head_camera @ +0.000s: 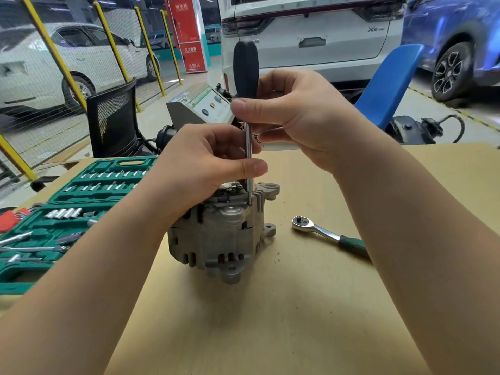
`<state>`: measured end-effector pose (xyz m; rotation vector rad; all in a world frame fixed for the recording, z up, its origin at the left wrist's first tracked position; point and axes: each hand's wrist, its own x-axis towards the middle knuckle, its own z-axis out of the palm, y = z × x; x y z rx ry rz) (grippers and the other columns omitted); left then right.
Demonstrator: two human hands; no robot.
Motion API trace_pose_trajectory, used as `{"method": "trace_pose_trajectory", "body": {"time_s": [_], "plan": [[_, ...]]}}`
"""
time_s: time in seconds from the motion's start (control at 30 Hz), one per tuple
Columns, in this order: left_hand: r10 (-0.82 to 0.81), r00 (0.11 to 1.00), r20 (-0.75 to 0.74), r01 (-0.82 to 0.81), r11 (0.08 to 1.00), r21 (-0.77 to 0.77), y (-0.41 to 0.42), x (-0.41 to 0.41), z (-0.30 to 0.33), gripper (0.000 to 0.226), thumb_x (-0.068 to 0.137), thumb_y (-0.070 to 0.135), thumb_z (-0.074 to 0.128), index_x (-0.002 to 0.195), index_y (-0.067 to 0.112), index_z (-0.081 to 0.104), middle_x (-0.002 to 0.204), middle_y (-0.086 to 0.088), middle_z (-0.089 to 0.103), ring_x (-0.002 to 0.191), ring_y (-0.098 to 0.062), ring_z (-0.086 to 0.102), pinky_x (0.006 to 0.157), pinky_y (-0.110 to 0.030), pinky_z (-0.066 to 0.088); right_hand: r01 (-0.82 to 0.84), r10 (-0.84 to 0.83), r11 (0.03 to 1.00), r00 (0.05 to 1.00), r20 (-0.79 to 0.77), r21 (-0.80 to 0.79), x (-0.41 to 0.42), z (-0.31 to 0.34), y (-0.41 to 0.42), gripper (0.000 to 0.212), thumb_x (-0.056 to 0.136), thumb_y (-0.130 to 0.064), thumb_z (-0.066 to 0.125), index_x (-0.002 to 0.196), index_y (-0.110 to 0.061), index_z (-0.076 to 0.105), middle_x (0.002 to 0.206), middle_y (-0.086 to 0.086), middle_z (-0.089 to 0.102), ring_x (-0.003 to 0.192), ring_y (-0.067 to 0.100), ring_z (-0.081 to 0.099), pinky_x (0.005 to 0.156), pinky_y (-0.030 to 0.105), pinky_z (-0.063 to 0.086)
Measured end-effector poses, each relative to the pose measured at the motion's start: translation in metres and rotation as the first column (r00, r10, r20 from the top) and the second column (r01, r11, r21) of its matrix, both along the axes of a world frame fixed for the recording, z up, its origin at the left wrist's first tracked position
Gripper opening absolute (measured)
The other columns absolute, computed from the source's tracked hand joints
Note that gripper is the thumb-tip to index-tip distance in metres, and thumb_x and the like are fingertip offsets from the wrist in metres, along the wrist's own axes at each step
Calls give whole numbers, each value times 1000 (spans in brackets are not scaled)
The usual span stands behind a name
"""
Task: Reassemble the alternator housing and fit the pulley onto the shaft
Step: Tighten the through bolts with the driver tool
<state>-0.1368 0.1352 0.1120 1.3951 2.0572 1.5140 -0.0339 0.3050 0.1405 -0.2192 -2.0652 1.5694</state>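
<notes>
Left hand point(205, 161) and right hand point(292, 115) pinching upright screwdriver point(248, 147), tip in grey finned alternator housing point(219, 236)

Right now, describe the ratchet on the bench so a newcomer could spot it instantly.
Start at the tan bench top and find the grey alternator standing at its middle. The ratchet lies flat on the bench just right of the alternator, apart from it, partly hidden under the right forearm. Unlike the sockets in the green case on the left, it lies loose, with a chrome head and dark green handle.
</notes>
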Motion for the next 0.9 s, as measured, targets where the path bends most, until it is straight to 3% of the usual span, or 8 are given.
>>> {"method": "trace_pose_trajectory", "body": {"time_s": [0.13,0.23,0.33,0.47,0.57,0.67,0.73,0.9], "plan": [[-26,998,51,26,1000,12,-1,0,0,29,81,17,89,109,18,82,92,-2,85,84,-15,83,77,-17,62,-133,131,986,991,-20,-103,3,1,1,27,106,-16,63,130,-6,67,112,13,80,105,29,78,94,48,62],[-90,993,78,90,996,-3,-4,1,2,26,91,2,80,115,12,79,92,-3,85,83,-16,83,75,-15,61,-167,162,979,986,-49,-116,6,3,1,31,102,-4,65,132,-2,67,109,14,81,101,30,79,89,44,64],[-99,992,84,101,995,-25,-4,4,5,34,85,17,85,118,23,79,96,-3,85,88,-20,83,80,-20,63,-86,80,991,995,-61,-99,3,1,0,33,90,-7,81,120,0,71,107,21,79,91,29,79,81,38,64],[-1,1000,-21,1,1000,-25,-3,3,2,37,69,35,91,103,23,82,91,4,83,80,-8,78,75,-16,61,27,-27,1000,999,-20,-12,-2,-2,-1,43,86,-25,88,118,-2,71,107,20,77,91,32,75,92,48,62],[-19,1000,-3,19,1000,-7,-2,2,0,26,78,22,91,103,22,82,92,7,84,81,-6,80,74,-12,58,-49,49,997,999,-4,-54,0,-1,-1,30,101,-26,73,125,-7,70,105,10,79,104,29,77,102,56,60],[-40,998,40,40,999,-4,-4,-1,0,24,87,5,86,108,16,82,94,0,85,85,-14,82,76,-16,61,-142,142,987,990,-12,-80,5,1,-1,30,106,-5,58,135,-3,65,114,11,80,111,30,76,104,58,57],[-57,997,54,58,998,-12,-5,-1,1,24,90,5,83,112,15,81,93,-1,85,86,-15,83,76,-15,61,-134,133,989,991,-19,-59,7,1,-1,32,104,1,59,135,-4,66,111,11,81,110,29,77,106,60,56],[-21,999,34,21,1000,-1,-3,2,2,39,70,38,91,105,24,83,93,3,85,81,-7,80,74,-13,59,-41,40,997,999,-18,-67,2,-2,-2,31,91,-9,81,121,-8,71,113,17,80,107,36,77,104,61,57]]}}
